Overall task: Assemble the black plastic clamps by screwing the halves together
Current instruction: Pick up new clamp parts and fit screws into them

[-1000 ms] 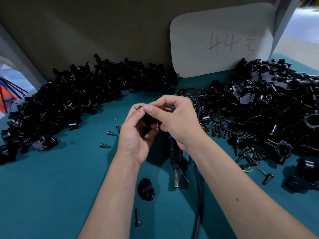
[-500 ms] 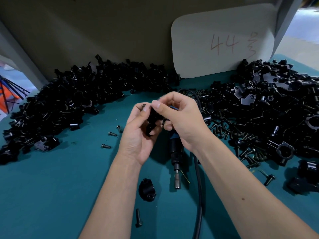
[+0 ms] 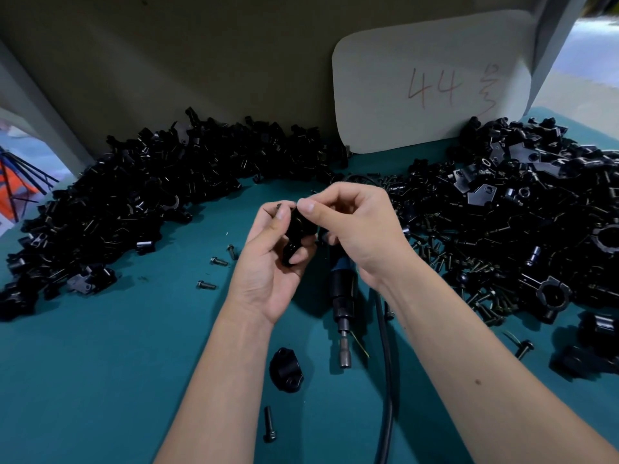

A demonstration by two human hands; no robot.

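Observation:
My left hand grips a black plastic clamp above the middle of the teal table. My right hand pinches at the clamp's top with thumb and forefinger; what it pinches is too small to tell. A loose clamp half lies on the table below my hands, with a single black screw nearer me. A powered screwdriver lies on the table under my right wrist, its bit pointing toward me.
A big heap of black clamp parts fills the left and back. Another heap of parts and screws covers the right. A black hose runs toward me. A white card marked 44 leans on the back wall. Stray screws lie left of my hands.
Both hands have lifted slightly with the clamp, and my right thumb and forefinger have shifted at its top. The things on the table have not moved.

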